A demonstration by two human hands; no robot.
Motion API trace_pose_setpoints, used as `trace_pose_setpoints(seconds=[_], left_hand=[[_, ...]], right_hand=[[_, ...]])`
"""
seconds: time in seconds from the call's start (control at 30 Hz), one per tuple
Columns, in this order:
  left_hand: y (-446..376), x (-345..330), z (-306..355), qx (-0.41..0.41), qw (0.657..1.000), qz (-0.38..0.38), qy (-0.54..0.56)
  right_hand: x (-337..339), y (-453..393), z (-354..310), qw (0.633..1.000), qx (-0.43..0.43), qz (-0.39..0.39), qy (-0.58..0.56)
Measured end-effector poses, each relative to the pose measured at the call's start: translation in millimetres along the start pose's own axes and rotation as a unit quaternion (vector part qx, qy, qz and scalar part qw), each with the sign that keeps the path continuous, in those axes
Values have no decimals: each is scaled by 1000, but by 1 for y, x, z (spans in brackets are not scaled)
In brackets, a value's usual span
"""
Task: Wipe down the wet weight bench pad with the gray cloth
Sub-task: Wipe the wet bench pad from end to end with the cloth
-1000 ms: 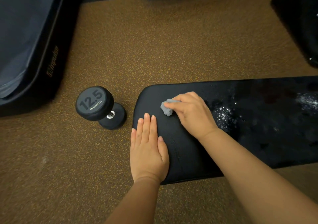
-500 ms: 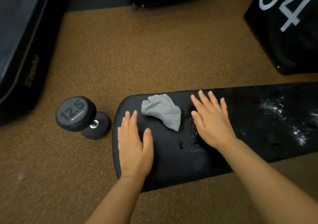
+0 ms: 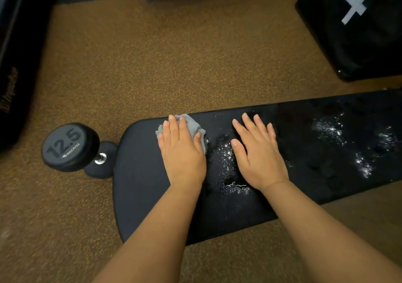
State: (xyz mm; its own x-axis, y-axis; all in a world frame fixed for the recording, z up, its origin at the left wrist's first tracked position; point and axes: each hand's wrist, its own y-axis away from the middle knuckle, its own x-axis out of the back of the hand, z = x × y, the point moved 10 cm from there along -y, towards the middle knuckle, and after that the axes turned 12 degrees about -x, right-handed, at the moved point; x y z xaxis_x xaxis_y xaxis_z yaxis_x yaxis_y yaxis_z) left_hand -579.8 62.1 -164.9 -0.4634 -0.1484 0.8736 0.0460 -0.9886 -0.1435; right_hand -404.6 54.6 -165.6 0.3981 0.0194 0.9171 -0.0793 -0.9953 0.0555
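The black weight bench pad stretches from the lower left to the right edge. Water droplets glisten on it between my hands, and more wet patches shine farther right. The gray cloth lies crumpled near the pad's left end. My left hand lies flat on top of the cloth with straight fingers and covers most of it. My right hand rests flat on the pad to the right of the droplets, fingers spread, holding nothing.
A black 12.5 dumbbell lies on the brown speckled floor against the pad's left end. A black box with white numerals stands at the upper right. Dark padded equipment runs along the left edge.
My right hand let go of the cloth and moved right onto the pad. My left hand slid forward from the pad's near left part onto the cloth.
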Motion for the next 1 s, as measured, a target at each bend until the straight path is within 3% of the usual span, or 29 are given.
trace_pose_setpoints(seconds=[0.4,0.57,0.77,0.87,1.0], left_hand=[[-8,-1,13,35,992,89,81],[-16,-11,35,1,992,86,88],[-11,-32,74,-83,990,27,110],[1,-34,90,-144,979,-43,134],[5,-30,84,-151,923,-184,302]], right_hand=[[1,1,0,999,6,-5,-45],[1,1,-1,998,7,4,-62],[6,-2,9,984,-18,15,-177],[6,-3,11,978,-36,6,-206],[16,-4,7,969,-51,12,-243]])
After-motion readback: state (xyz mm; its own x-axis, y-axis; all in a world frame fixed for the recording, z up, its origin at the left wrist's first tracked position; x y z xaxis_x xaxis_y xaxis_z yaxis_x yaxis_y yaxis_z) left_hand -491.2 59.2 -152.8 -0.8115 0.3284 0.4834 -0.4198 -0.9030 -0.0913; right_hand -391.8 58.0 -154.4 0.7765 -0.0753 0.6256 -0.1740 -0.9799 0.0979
